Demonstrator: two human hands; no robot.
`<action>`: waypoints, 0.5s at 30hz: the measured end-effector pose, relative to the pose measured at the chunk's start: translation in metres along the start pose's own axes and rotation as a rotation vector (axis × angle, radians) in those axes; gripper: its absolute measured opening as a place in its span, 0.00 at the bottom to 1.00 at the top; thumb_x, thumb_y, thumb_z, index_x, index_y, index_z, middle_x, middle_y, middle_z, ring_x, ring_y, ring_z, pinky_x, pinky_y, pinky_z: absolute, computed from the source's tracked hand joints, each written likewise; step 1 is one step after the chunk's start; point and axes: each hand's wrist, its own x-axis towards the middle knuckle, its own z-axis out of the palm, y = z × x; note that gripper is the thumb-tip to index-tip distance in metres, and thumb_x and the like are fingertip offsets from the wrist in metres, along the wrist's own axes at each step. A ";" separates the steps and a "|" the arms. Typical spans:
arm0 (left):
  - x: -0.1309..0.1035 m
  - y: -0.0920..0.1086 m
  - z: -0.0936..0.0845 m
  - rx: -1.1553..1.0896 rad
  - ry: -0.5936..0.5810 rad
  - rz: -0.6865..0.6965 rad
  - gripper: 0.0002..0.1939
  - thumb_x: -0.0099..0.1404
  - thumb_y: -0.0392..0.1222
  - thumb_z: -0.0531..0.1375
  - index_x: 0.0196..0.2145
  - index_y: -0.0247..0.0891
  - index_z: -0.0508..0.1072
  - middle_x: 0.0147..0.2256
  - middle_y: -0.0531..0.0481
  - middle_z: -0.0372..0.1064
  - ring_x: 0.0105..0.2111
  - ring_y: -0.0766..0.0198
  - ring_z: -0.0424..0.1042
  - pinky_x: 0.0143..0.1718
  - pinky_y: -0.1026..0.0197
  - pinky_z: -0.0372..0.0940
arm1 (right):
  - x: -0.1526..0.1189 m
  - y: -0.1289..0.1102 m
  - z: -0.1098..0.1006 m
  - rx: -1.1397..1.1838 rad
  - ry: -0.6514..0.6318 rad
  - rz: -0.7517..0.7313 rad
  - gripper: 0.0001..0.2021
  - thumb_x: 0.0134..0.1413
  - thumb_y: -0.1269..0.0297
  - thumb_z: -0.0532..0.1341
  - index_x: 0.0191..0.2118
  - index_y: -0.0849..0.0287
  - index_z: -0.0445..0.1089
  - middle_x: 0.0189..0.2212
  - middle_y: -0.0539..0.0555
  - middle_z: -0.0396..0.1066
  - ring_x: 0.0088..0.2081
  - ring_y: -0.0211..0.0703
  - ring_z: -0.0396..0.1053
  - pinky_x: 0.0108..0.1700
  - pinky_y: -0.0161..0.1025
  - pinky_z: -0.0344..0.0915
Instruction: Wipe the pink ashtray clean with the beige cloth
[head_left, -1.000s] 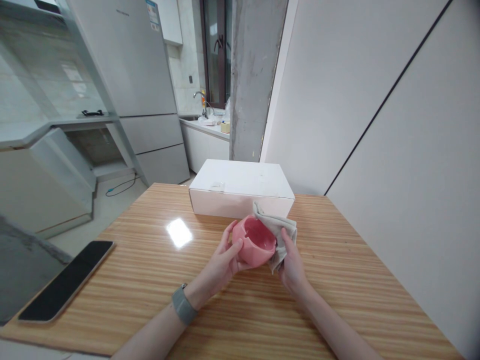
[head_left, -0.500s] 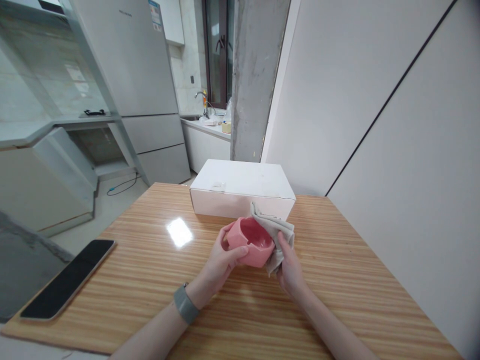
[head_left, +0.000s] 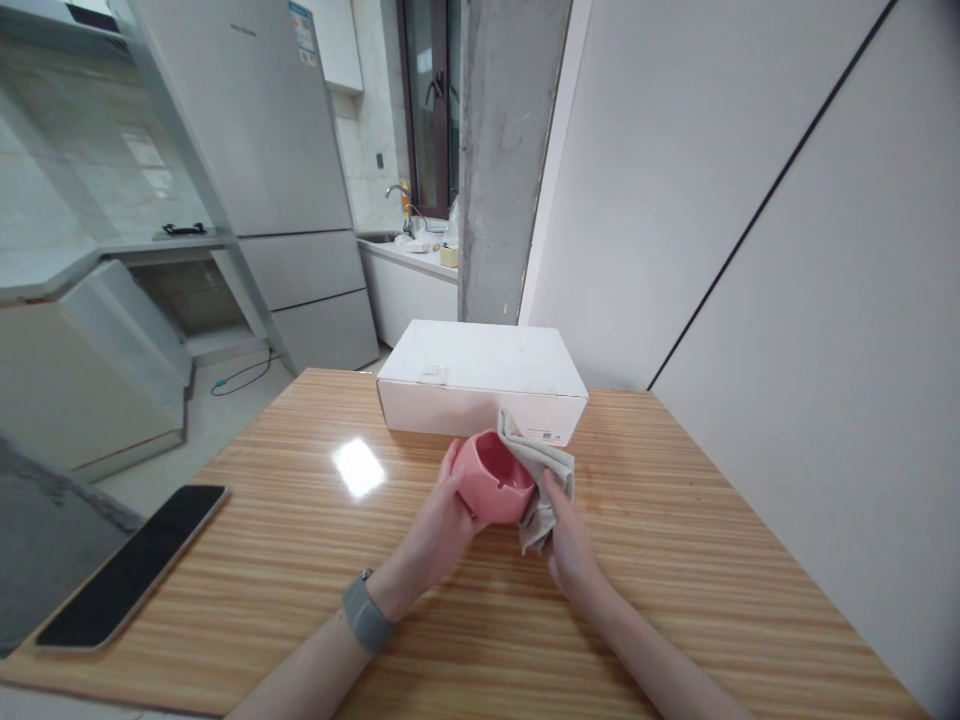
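Observation:
A pink bowl-like container [head_left: 484, 488], with a small notch in its rim, is tilted above the wooden table [head_left: 300, 540]. My left hand [head_left: 442, 515] grips it from the left and below; a grey band circles that wrist. My right hand [head_left: 566, 535] holds a folded grey cloth [head_left: 544, 478] against the container's right side. Part of the cloth stands up past the rim, and some of it hangs beneath the fingers. The right fingertips are partly hidden by the cloth.
Just beyond the hands, a closed white box [head_left: 480, 375] sits on the table. A black tablet-like device [head_left: 135, 565] lies near the left edge. Behind are a fridge [head_left: 300, 170], a sink counter [head_left: 412, 260] and a white wall panel [head_left: 712, 150] at right.
The container has turned a little in my left hand, whose thumb has moved off the front rim toward the left side. My right hand and the cloth have shifted slightly left.

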 end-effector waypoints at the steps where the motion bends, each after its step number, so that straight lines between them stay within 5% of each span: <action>1: 0.001 0.001 0.000 -0.021 0.003 -0.031 0.39 0.64 0.46 0.61 0.66 0.53 0.45 0.66 0.44 0.50 0.62 0.52 0.57 0.56 0.49 0.62 | 0.000 -0.001 0.001 0.012 0.007 0.015 0.18 0.46 0.52 0.68 0.45 0.50 0.76 0.48 0.48 0.77 0.59 0.46 0.64 0.63 0.42 0.58; 6: 0.000 0.009 -0.005 0.008 -0.038 -0.045 0.37 0.63 0.41 0.62 0.65 0.53 0.50 0.65 0.46 0.52 0.61 0.51 0.58 0.55 0.48 0.63 | 0.001 -0.006 0.004 0.026 0.031 0.062 0.21 0.43 0.52 0.70 0.45 0.51 0.76 0.47 0.49 0.77 0.58 0.48 0.67 0.58 0.42 0.65; 11: -0.001 0.008 -0.014 0.111 -0.188 -0.092 0.27 0.61 0.39 0.64 0.57 0.39 0.65 0.56 0.38 0.66 0.54 0.50 0.67 0.49 0.53 0.68 | 0.002 -0.020 0.004 0.046 -0.021 0.080 0.18 0.46 0.51 0.68 0.43 0.53 0.76 0.43 0.52 0.79 0.52 0.52 0.72 0.49 0.46 0.73; 15: -0.001 0.004 -0.020 0.156 -0.204 -0.147 0.30 0.56 0.35 0.66 0.56 0.41 0.65 0.55 0.40 0.66 0.49 0.52 0.71 0.41 0.55 0.72 | 0.003 -0.027 0.001 0.065 -0.051 0.107 0.16 0.45 0.52 0.68 0.40 0.54 0.77 0.40 0.53 0.81 0.48 0.53 0.75 0.44 0.46 0.75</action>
